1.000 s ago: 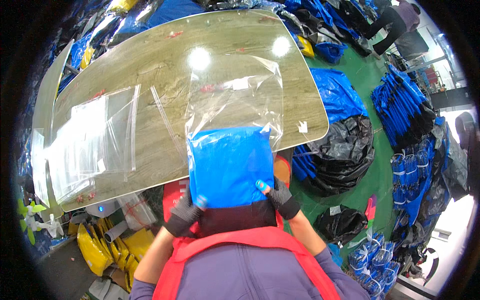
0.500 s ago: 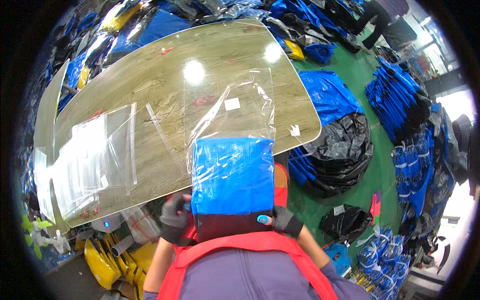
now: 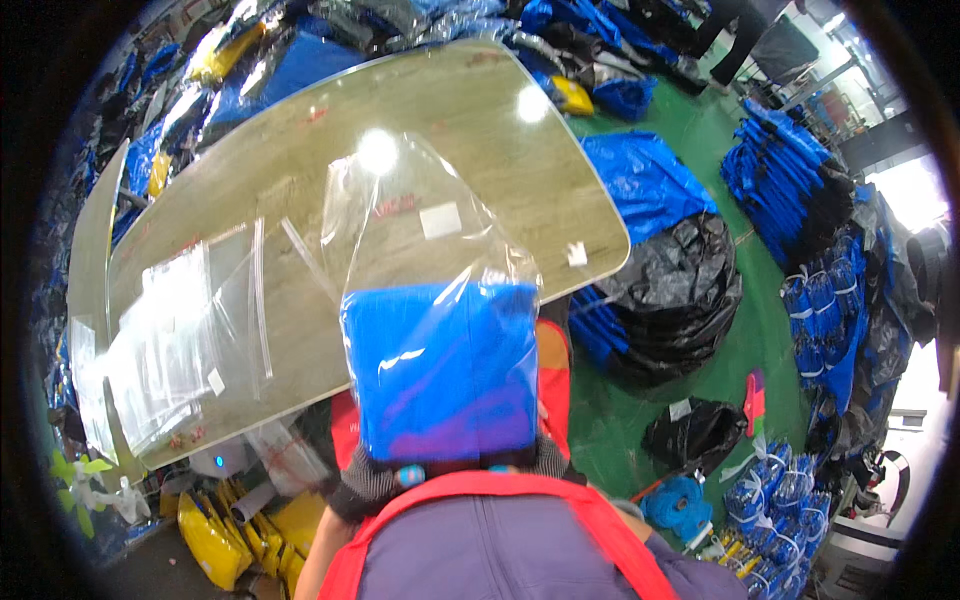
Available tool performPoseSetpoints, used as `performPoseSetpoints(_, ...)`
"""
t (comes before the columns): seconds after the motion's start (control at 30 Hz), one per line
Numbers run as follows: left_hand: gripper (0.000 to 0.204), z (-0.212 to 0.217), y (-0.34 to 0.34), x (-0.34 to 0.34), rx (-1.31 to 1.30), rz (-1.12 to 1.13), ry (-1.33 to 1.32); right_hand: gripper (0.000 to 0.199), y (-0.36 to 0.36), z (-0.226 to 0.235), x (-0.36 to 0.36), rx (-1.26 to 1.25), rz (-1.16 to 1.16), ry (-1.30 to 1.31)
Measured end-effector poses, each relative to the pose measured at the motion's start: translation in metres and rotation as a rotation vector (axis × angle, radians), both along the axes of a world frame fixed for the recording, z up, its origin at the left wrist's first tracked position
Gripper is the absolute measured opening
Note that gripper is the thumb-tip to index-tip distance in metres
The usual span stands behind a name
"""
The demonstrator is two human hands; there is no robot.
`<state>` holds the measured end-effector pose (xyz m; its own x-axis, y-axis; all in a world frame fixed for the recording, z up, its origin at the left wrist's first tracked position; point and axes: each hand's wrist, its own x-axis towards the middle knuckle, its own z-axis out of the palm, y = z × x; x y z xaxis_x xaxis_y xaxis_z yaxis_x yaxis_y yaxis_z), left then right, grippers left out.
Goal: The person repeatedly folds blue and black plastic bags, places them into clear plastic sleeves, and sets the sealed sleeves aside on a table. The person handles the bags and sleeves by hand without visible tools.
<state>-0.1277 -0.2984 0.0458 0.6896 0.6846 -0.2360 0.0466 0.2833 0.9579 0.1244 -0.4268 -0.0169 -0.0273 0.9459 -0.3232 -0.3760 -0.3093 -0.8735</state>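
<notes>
Close to my body, a folded blue fabric bundle (image 3: 445, 360) sits inside a clear plastic bag (image 3: 395, 250). The bag's loose part stands up beyond the bundle, over the table. At the bundle's near left corner my left hand (image 3: 366, 484), in a dark knit glove, grips its edge. My right hand (image 3: 550, 458), gloved alike, holds the near right corner. Both thumbs show bright blue at the tip and lie on the near edge; the other fingers are hidden beneath. A dark strip shows between the thumbs.
A wood-grain table (image 3: 470, 110) spreads ahead, with flat clear bags (image 3: 180, 330) at its left. Right of it stands a round black-and-blue stack (image 3: 680, 300) on the green floor (image 3: 750, 330). Yellow packages (image 3: 210, 535) lie below left. Tied blue bundles (image 3: 770, 510) stand at right.
The bundle has come nearer my body and its far edge has swung a little left. Both hands have moved down to its near edge. The bag's loose part has lifted and narrowed.
</notes>
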Motion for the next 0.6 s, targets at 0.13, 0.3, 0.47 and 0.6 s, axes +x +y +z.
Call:
performPoseSetpoints(0.13,0.054,-0.041,-0.019,0.002,-0.125,0.248,0.179,0.067,0.014,0.005,0.016,-0.089,0.163,-0.437)
performPoseSetpoints(0.3,0.05,-0.03,0.001,0.002,-0.254,0.059,0.28,0.062,0.073,0.019,0.057,-0.085,0.033,0.097)
performPoseSetpoints(0.47,0.088,-0.009,0.047,0.002,-0.516,0.375,-0.266,0.074,0.074,0.055,0.029,-0.001,0.382,-0.136)
performPoseSetpoints(0.6,0.097,-0.008,0.042,0.006,-0.2,0.123,0.146,0.077,0.082,0.078,0.038,0.037,0.353,-0.01)
